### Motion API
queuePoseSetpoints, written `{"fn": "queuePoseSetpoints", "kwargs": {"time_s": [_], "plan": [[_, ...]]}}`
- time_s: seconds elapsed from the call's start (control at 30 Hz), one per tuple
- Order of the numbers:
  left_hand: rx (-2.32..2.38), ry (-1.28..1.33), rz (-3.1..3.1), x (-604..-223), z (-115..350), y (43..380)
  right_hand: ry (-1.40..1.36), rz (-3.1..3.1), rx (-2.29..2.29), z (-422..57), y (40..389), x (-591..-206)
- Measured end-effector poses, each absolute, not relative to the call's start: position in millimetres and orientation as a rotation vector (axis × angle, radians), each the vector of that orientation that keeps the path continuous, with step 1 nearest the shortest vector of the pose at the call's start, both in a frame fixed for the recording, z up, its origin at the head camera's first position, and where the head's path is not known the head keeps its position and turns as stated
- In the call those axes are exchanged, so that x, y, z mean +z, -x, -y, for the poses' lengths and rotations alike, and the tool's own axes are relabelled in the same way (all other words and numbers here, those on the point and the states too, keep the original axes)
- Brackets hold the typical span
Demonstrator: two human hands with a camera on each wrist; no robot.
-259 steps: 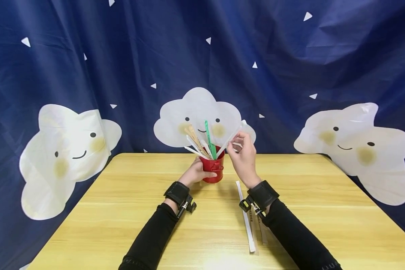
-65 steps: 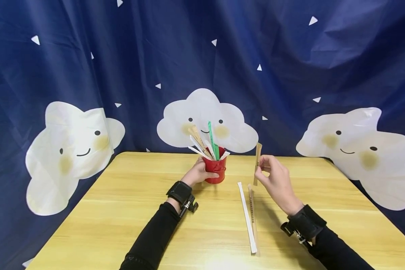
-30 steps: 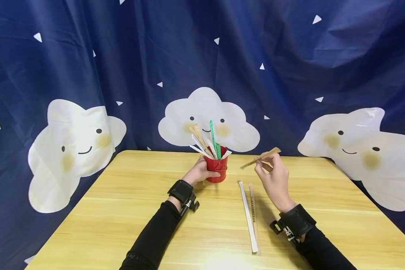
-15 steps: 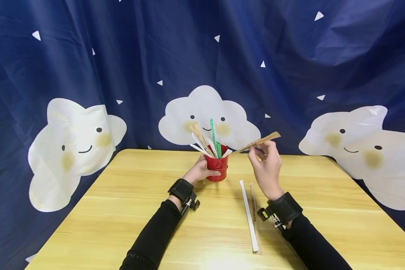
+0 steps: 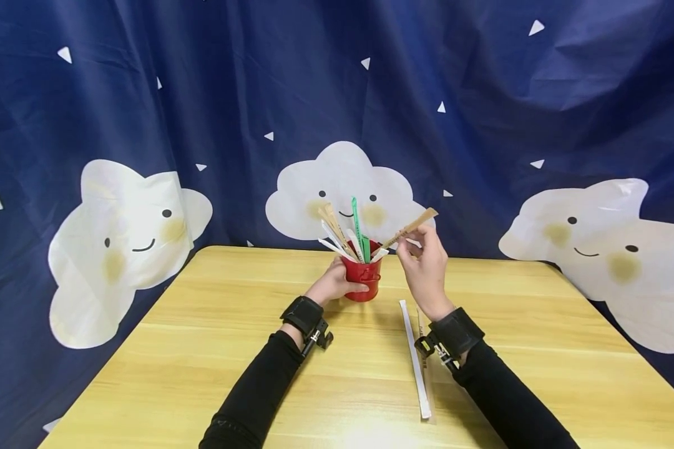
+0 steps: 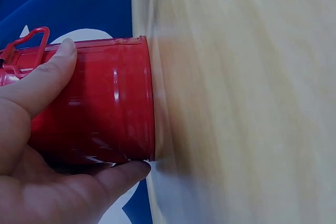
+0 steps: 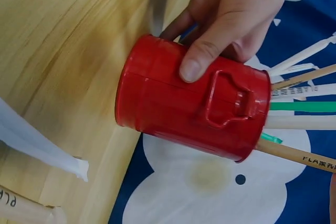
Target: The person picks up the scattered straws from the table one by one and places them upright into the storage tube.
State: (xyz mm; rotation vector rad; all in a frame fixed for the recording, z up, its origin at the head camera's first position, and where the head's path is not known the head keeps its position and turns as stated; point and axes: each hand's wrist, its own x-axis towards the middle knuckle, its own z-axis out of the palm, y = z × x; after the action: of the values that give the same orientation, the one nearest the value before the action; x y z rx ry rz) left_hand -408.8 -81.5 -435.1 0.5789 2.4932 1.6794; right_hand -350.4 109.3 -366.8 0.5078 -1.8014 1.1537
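Observation:
A small red metal bucket (image 5: 365,287) stands on the far part of the table, holding several paper-wrapped straws: white, brown and a green straw (image 5: 356,218). My left hand (image 5: 332,282) grips its left side, thumb across the front below the wire handle (image 7: 212,103). My right hand (image 5: 427,267) pinches a brown paper-wrapped straw (image 5: 414,226) between thumb and fingers, to the right of the bucket. That straw slants down to the left; in the right wrist view, its printed end (image 7: 294,154) passes behind the bucket's rim, so its tip is hidden.
A white wrapped straw (image 5: 414,365) lies on the wooden table (image 5: 202,349), with a brown wrapped straw (image 5: 420,321) beside it, partly behind the right wrist strap. A blue curtain (image 5: 460,75) with smiling clouds hangs behind the table's far edge.
Earlier my right hand held a white straw at the bucket. It then lifted a brown straw from the table, tilted it and moved left, bringing its lower end into the bucket's mouth.

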Motion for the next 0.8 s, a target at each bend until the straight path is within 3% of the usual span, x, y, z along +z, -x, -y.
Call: {"fn": "queuePoseSetpoints", "kwargs": {"time_s": [0.8], "plan": [[1.633,-0.628,-2.527,-434.3,82.3,410.3,-0.565,2.152,1.138,-96.4,374.5,-383.0]]}}
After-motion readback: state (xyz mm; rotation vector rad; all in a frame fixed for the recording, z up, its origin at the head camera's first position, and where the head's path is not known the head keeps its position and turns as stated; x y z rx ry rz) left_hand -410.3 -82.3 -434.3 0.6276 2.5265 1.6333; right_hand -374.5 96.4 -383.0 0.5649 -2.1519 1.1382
